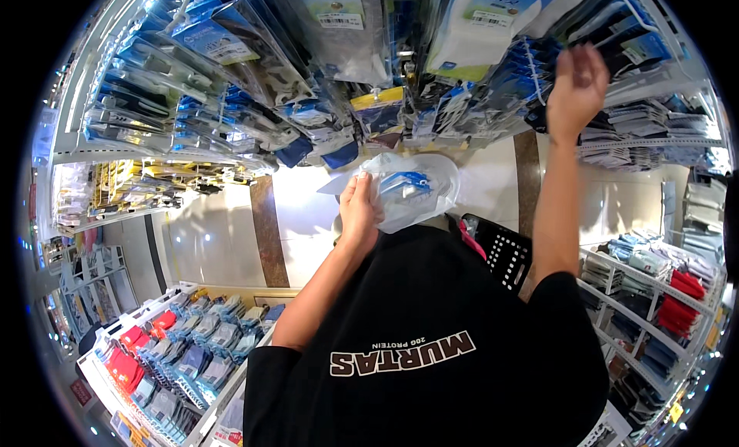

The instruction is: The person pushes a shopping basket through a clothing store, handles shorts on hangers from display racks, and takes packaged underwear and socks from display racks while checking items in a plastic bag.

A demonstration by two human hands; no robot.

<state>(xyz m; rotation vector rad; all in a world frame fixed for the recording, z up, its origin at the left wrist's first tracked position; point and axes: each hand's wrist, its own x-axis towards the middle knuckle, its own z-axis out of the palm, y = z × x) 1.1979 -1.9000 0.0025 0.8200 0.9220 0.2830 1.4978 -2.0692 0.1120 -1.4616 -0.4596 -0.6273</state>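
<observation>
My left hand (360,212) is closed on the gathered edge of a clear plastic bag (440,187), in front of my chest. Inside the bag lie several small blue pieces (408,182), their exact kind hard to make out. Up at the right, my right hand (579,89) is raised beside the hanging packs, its fingers loosely curled, apart and slightly blurred. I see nothing between them. Close to that hand hang dark packs with blue labels (643,50). Left of them is a pack of white socks (477,27).
A white rack with hooks full of packaged goods (223,43) runs across the front. Below it is a lower shelf (635,143). A black perforated basket (500,251) stands by my right side. Display bins of folded goods (181,354) stand behind at left, with more shelving (654,308) at right.
</observation>
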